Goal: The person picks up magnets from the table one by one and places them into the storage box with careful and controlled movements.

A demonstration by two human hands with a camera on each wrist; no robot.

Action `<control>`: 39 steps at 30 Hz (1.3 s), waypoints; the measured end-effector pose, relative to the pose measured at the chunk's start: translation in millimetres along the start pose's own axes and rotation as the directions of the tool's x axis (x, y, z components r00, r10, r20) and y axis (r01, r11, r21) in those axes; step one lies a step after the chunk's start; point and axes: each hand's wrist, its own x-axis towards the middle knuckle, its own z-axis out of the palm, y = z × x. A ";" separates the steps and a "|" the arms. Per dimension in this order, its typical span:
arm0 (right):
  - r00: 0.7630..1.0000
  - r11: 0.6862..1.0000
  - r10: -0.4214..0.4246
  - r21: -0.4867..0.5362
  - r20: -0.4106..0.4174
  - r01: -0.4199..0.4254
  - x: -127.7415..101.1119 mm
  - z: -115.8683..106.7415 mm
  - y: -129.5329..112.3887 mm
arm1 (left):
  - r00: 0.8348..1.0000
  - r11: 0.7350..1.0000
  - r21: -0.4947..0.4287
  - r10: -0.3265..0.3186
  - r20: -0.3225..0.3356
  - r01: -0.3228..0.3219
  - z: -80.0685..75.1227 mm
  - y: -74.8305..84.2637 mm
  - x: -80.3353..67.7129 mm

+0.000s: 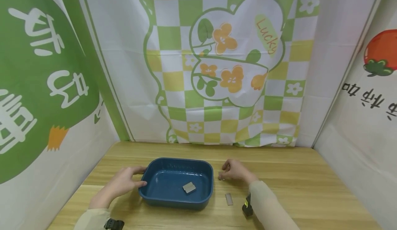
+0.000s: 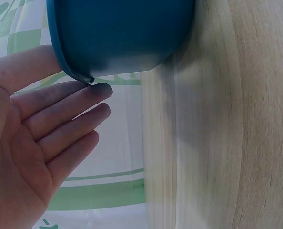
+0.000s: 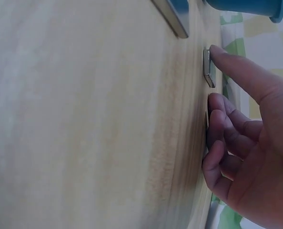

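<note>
A dark blue rectangular basin [image 1: 173, 204] stands on the wooden table. My left hand [image 1: 124, 181] is at its left end, thumb at the rim; in the left wrist view the other fingers are fairly straight beside the basin's corner. Right of the basin, my right hand [image 1: 234, 170] is low over the table. Its thumb touches a small, shiny grey rectangular block [image 3: 208, 69], and the other fingers bend down to the tabletop beyond it. Nearer me lies a flat grey rectangular piece [image 1: 228, 199]. A squarish grey block [image 1: 189, 187] rests inside the basin.
Wooden tabletop [image 1: 288, 188] extends to the right of the basin. A checked, flowered cloth [image 1: 173, 64] hangs along the back, and printed panels enclose both sides. Each wrist carries a dark strapped device.
</note>
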 end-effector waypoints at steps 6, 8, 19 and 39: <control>1.000 0.997 -0.007 0.071 0.006 0.006 -4.8 -2.2 2.4 | 1.000 1.000 -0.005 0.002 0.001 -0.002 1.2 -0.5 0.3; 1.000 0.996 -0.007 0.085 0.004 0.007 -5.8 -3.1 3.2 | 1.000 1.000 -0.007 0.004 -0.001 -0.004 1.3 -0.6 0.8; 0.999 0.994 -0.022 0.111 -0.024 0.024 -10.1 -3.4 13.3 | 1.000 1.000 -0.006 -0.013 0.009 0.013 1.3 -0.6 0.4; 0.999 0.990 -0.026 0.137 -0.019 0.029 -11.8 -3.7 22.4 | 1.000 1.000 0.004 0.009 -0.015 -0.009 1.7 -1.4 1.6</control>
